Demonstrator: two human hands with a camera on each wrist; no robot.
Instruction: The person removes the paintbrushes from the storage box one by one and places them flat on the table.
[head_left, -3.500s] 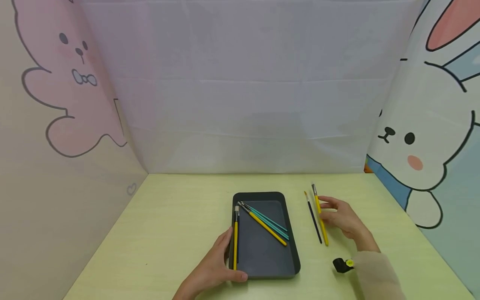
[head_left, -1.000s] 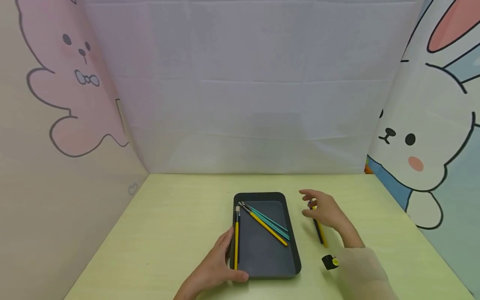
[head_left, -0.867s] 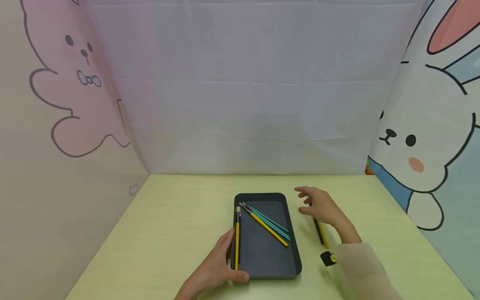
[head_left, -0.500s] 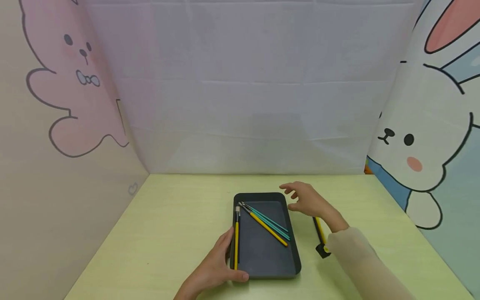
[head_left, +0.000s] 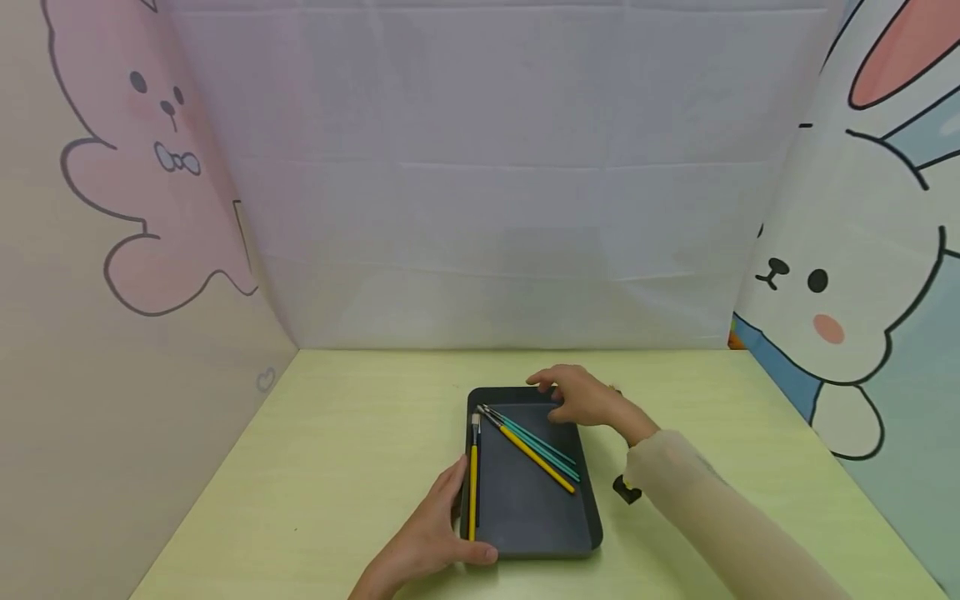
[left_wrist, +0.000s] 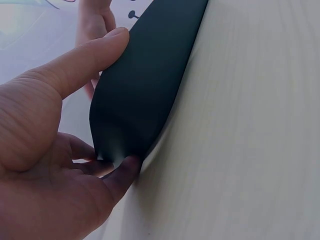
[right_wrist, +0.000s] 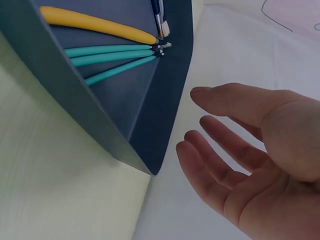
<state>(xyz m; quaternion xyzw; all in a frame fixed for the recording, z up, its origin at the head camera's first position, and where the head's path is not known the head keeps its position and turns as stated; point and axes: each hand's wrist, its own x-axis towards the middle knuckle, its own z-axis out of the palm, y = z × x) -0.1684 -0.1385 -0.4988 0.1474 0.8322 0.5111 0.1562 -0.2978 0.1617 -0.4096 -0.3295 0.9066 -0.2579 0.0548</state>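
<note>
A dark grey tray (head_left: pixel 536 525) lies on the pale table, its long side pointing away from me. My left hand (head_left: pixel 431 525) grips its near left corner; in the left wrist view the thumb (left_wrist: pixel 105 50) lies over the rim and the fingertips touch the lower edge. Over the tray's far right corner hovers my right hand (head_left: pixel 581 398), fingers spread and bent a little, holding nothing. Inside the tray, a yellow paintbrush (head_left: pixel 473 492) and a dark one line the left wall. Another yellow paintbrush (head_left: pixel 536 457) lies slantwise beside several teal paintbrushes (head_left: pixel 551 448).
My right forearm and sleeve (head_left: pixel 712 508) hide most of the paintbrushes lying right of the tray. A small black and yellow piece (head_left: pixel 627 490) shows at the sleeve. A white cloth backdrop (head_left: pixel 480 250) stands behind the table, with cartoon-printed panels at both sides.
My right hand has moved left from beside the loose yellow and dark paintbrushes to above the tray's far right corner. The left hand and the tray have stayed in place.
</note>
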